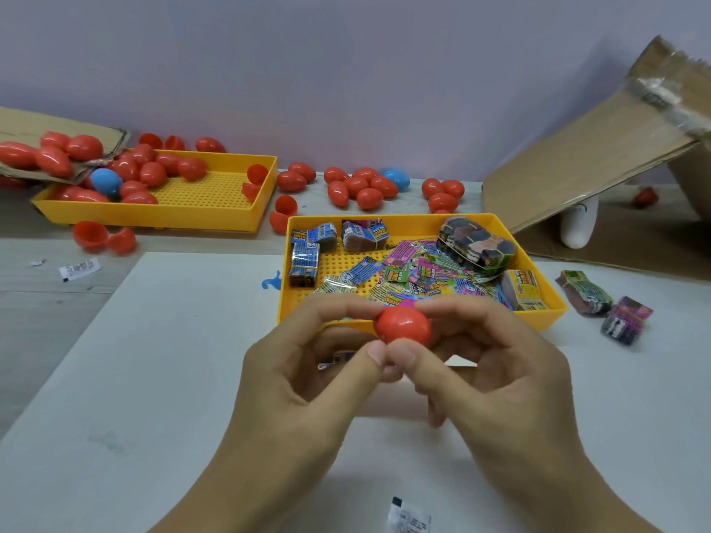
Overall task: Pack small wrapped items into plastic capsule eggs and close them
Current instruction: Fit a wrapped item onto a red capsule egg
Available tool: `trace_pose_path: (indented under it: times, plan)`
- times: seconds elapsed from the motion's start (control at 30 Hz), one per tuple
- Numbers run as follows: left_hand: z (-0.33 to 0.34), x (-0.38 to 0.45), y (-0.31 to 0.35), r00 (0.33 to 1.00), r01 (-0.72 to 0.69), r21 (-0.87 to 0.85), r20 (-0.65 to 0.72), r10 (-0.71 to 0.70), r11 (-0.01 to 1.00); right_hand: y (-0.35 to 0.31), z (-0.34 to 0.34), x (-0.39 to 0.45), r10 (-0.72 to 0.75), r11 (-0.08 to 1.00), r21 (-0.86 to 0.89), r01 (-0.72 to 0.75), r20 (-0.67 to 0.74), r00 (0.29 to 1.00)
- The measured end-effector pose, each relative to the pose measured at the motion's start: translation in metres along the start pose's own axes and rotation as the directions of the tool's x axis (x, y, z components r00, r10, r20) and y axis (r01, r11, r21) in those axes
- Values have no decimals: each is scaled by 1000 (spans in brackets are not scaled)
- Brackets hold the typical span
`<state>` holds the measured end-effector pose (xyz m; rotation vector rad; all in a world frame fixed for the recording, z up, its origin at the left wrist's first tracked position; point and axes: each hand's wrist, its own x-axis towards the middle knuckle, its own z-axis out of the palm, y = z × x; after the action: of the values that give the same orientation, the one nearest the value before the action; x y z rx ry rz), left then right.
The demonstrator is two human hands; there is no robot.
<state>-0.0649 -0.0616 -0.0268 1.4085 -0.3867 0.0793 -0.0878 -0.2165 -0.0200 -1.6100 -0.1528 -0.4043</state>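
A red capsule egg (pixel 403 325) is pinched between both my hands just in front of the near yellow tray (pixel 554 302). My left hand (pixel 304 375) grips it from the left with thumb and forefinger. My right hand (pixel 492 375) grips it from the right the same way. The egg looks closed. The tray holds several small colourful wrapped items (pixel 404 273), loose and in bundled stacks. A wrapped item (pixel 334 359) lies on the white board under my left hand, partly hidden.
A second yellow tray (pixel 231 209) at the back left holds several red eggs and a blue one (pixel 105 181). More red eggs (pixel 361 188) lie along the wall. Open egg halves (pixel 102 236) lie left. A cardboard flap (pixel 600 155) leans at right. Two bundles (pixel 604 305) sit right of the near tray.
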Motion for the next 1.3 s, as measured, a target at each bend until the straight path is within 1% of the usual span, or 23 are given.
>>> trace_pose_path:
  times: [0.1, 0.2, 0.27, 0.3, 0.37, 0.4, 0.47, 0.6, 0.7, 0.8, 0.87, 0.9, 0.97, 1.03, 1.13, 1.17, 1.23, 1.3]
  plan:
    - [-4, 0, 0, 997, 74, -59, 41, -71, 996, 0, 2, -3, -156, 983, -89, 162, 76, 985]
    - [-3, 3, 1, 996, 79, -76, 39, -76, 994, 0, 2, -5, -202, 972, -102, 213, 113, 973]
    - [-1, 4, 1, 998, 67, -92, 27, -65, 994, -1, 1, -5, -169, 984, -47, 173, 90, 982]
    - [0, 3, 1, 998, 54, -88, 34, -51, 995, -2, 0, -5, -114, 994, 5, 114, 59, 992]
    - [2, 2, 2, 998, 21, -59, 57, -18, 998, -2, -2, -3, 45, 992, 115, -44, -2, 999]
    - [2, 2, 2, 998, 9, -52, 62, -6, 999, -2, -2, -1, 105, 985, 136, -103, -11, 994]
    - [3, 1, 2, 998, -7, -62, 68, 11, 998, -2, -2, 1, 166, 978, 131, -165, 3, 986]
    - [2, 1, 0, 994, -14, -100, 104, 24, 995, -3, -2, 2, 167, 978, 124, -167, 9, 986]
    - [0, 0, -1, 995, 15, -102, 95, -5, 995, -5, -1, 2, 151, 977, 152, -150, 9, 989]
    - [0, 0, 0, 998, 53, -33, 21, -53, 998, -4, -1, 2, 124, 982, 144, -123, 1, 992]
    - [1, 0, 2, 997, 83, 39, 3, -83, 996, -2, 0, 2, 75, 991, 109, -75, 10, 997]
    - [2, 0, 2, 995, 101, 38, 11, -102, 994, 0, -1, 1, 59, 994, 92, -60, 17, 998]
    - [3, 2, 4, 991, 133, -17, 23, -133, 991, 2, -1, 1, 43, 997, 56, -46, 42, 998]
    - [3, 3, 5, 989, 149, -55, -9, -150, 987, 2, -1, 0, 23, 999, 30, -25, 72, 997]
    - [3, 3, 4, 993, 115, -63, -23, -117, 991, 1, -3, 0, -7, 995, 95, 1, 68, 998]
    - [3, 2, 4, 995, 96, -55, -8, -96, 994, 1, -3, 0, 18, 992, 127, -24, 52, 998]
    - [3, 0, 3, 998, 68, -33, 1, -68, 997, 0, -3, 2, 127, 979, 159, -128, 15, 992]
    - [2, -1, 1, 998, 57, -11, 6, -56, 998, -1, -2, 4, 197, 971, 138, -197, 8, 980]
